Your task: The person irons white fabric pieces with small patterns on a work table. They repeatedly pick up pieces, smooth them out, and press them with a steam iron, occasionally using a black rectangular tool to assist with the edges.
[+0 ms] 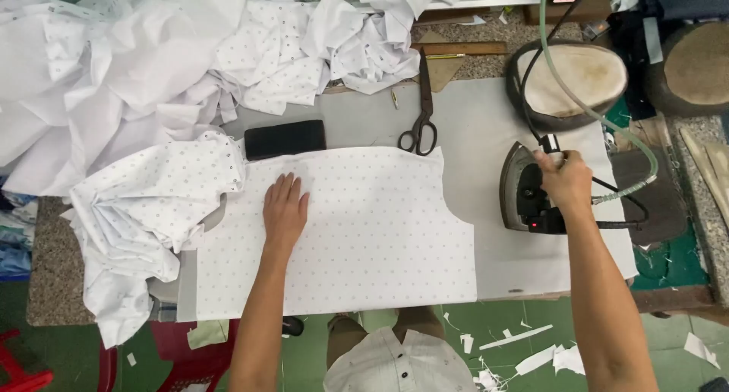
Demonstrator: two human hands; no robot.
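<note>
In the head view, a flat panel of white dotted fabric (357, 232) is seen spread across the grey padded worktop (486, 134), its lower edge lying near the front edge of the worktop. The left hand (285, 210) is laid palm down on the upper left part of this panel, with the fingers (287, 185) stretched out flat and close together, holding nothing, only pressed on the cloth. The right hand (563, 181) is closed around the handle of a dark steam iron (525, 191), which is stood on the worktop just beside the right edge of the panel, apart from it. A pale green hose (600, 118) and a dark cord are led from the iron up toward the far side.

A black rectangular object (285, 138) is placed just above the panel's top edge, near the left hand. Black scissors (421, 111) are laid beyond the panel, blades pointing away. To the left, a crumpled bundle of the same dotted fabric (148, 210) is heaped, touching the panel's left end, and a larger pile of white cloth pieces (152, 50) is spread over the far left of the worktop. An oval padded pressing form (573, 80) is set beyond the iron. White paper scraps (531, 354) are scattered on the green floor below.
</note>
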